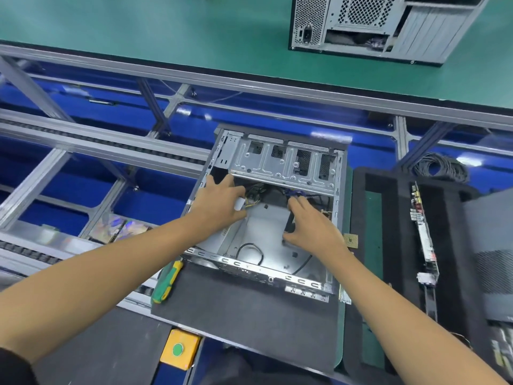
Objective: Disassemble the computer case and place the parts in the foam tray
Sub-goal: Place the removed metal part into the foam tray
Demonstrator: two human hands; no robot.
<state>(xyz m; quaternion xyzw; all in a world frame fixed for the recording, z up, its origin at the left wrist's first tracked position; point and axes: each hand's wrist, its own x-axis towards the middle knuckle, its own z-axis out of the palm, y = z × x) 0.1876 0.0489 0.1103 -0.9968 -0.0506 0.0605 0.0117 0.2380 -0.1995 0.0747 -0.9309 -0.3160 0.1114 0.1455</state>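
green bench (166, 29), blue conveyor frame (97, 151), dark mat (249, 323)

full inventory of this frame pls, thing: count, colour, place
open case: 1, grey metal, centre, on a dark mat
cables: a bundle, yellow, black and blue, inside the case
connector: 1, white, at the left hand
screwdriver: 1, green and yellow, left of the case's near corner
foam tray: 1, black, right of the case
circuit board: 1, standing on edge in the tray
chip: 1, gold, between case and tray
second case: 1, grey, far green bench
cable coil: 1, black, beyond the tray
button box: 1, yellow, green button, near edge
left hand: holds the connector
right hand: inside the case, fingers spread
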